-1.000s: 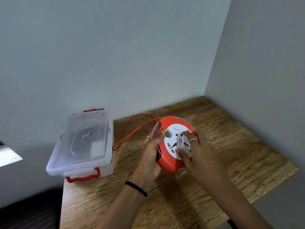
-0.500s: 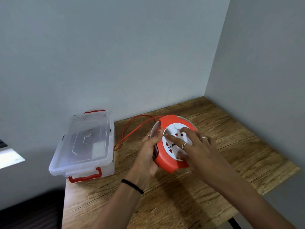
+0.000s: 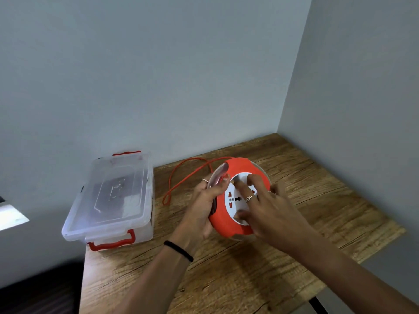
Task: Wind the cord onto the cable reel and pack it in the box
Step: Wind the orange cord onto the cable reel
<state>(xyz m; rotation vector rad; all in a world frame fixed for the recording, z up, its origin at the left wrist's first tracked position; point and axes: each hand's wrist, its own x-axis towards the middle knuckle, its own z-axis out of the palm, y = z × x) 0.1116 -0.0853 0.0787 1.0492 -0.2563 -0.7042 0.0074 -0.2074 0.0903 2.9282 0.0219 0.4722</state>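
A clear plastic box with red handles is sitting lidded to the left of the cable reel, at the wooden table's left edge. Between box and reel, a loose loop of orange cord is lying on the wood, trailing away from the reel's upper left side toward the wall. The left hand is gripping the reel's left rim, thumb curled over the front edge, holding it tilted up off the table with its socket face toward the camera. The right hand is pressing spread, nearly straight fingers on the white socket face, apparently placed to turn it, so the slack would be drawn in from the left. Right of the reel, bare tabletop is running into a corner of grey walls.
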